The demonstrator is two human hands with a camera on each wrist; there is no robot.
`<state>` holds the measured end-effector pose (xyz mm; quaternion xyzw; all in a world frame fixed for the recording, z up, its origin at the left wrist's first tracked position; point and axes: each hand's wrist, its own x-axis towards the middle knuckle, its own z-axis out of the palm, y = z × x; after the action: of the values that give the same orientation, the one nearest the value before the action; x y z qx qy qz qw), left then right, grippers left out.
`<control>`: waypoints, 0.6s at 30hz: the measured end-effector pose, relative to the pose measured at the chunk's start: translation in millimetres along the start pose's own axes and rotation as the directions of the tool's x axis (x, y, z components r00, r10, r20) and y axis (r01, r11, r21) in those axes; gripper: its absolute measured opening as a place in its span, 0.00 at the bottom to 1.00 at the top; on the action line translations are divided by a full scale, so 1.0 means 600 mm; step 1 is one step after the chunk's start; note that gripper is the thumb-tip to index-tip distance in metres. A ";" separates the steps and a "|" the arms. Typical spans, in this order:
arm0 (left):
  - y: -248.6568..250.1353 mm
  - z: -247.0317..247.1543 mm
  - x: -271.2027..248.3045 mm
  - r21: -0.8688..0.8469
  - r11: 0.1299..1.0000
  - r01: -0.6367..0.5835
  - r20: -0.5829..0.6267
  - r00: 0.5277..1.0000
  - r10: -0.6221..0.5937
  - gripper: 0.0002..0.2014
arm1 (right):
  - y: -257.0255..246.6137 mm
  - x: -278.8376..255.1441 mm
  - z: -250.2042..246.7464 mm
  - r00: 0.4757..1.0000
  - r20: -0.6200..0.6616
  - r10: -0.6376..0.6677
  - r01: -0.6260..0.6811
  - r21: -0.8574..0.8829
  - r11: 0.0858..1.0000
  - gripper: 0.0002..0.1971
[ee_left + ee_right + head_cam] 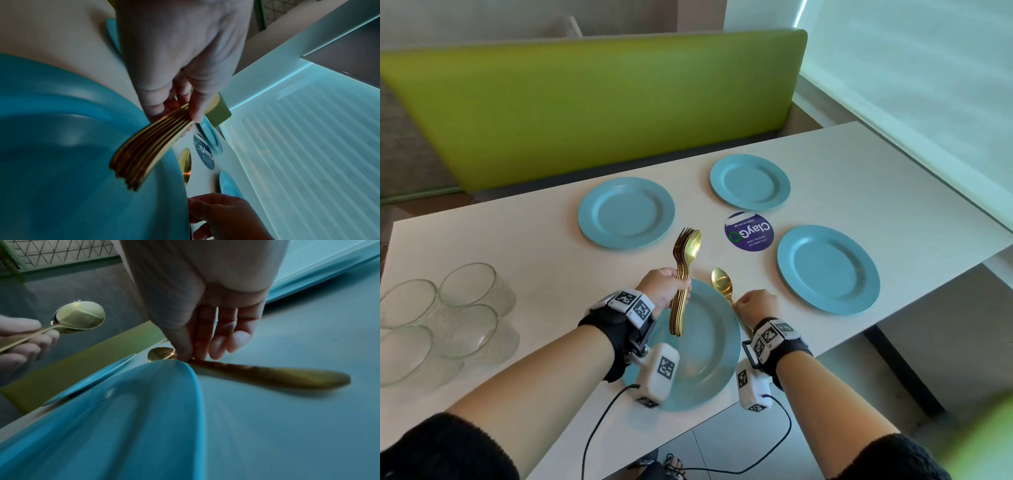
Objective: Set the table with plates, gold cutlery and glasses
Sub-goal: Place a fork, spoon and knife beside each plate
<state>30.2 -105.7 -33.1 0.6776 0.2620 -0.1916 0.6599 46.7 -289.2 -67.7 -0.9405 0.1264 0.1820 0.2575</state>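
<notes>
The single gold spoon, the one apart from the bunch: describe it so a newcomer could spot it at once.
Start at the white table with four blue plates, and find the nearest plate, under both wrists. Along its right rim lies the single gold spoon, bowl pointing away, its handle pinched by the right hand. All other gold cutlery is bunched upright in the left hand.

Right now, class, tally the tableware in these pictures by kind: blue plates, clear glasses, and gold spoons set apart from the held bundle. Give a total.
Blue plates: 4, the nearest plate under the hands
Clear glasses: 4
Single gold spoon, pinched by the right hand: 1
Total: 9
The left hand grips a cutlery bundle; its pieces cannot be counted.
</notes>
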 end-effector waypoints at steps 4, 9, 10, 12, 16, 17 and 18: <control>0.008 0.004 0.010 0.013 1.000 0.001 0.043 0.999 -0.002 0.08 | 0.001 0.001 0.001 1.000 0.008 0.008 -0.008 0.014 1.000 0.10; 0.030 0.009 0.023 0.044 0.999 0.015 0.120 0.993 -0.020 0.08 | 0.003 0.004 -0.013 0.999 0.029 0.026 -0.027 0.056 0.998 0.06; 0.034 0.009 0.025 0.048 0.999 0.011 0.129 0.992 -0.017 0.08 | 0.000 0.007 -0.022 0.999 0.021 0.026 -0.028 0.067 0.997 0.06; 0.042 0.012 0.030 0.063 0.998 -0.002 0.147 0.989 -0.007 0.08 | -0.009 0.010 -0.043 1.000 -0.018 0.015 -0.014 0.092 0.996 0.09; 0.059 0.026 0.038 0.051 0.999 -0.017 0.237 0.972 0.004 0.05 | -0.041 0.007 -0.078 0.998 -0.034 -0.049 0.055 0.229 0.972 0.13; 0.065 0.031 0.039 0.048 0.999 -0.019 0.262 0.965 0.005 0.05 | -0.050 0.003 -0.082 0.998 -0.015 -0.061 0.063 0.269 0.961 0.12; 0.068 0.037 0.040 0.051 0.998 -0.021 0.285 0.958 0.005 0.04 | -0.057 -0.001 -0.082 0.998 0.006 -0.069 0.064 0.311 0.948 0.11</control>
<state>75.8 -125.3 -16.3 0.6622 0.1546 -0.2898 0.6736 71.4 -287.0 -13.0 -0.8905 0.1197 0.1590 0.4091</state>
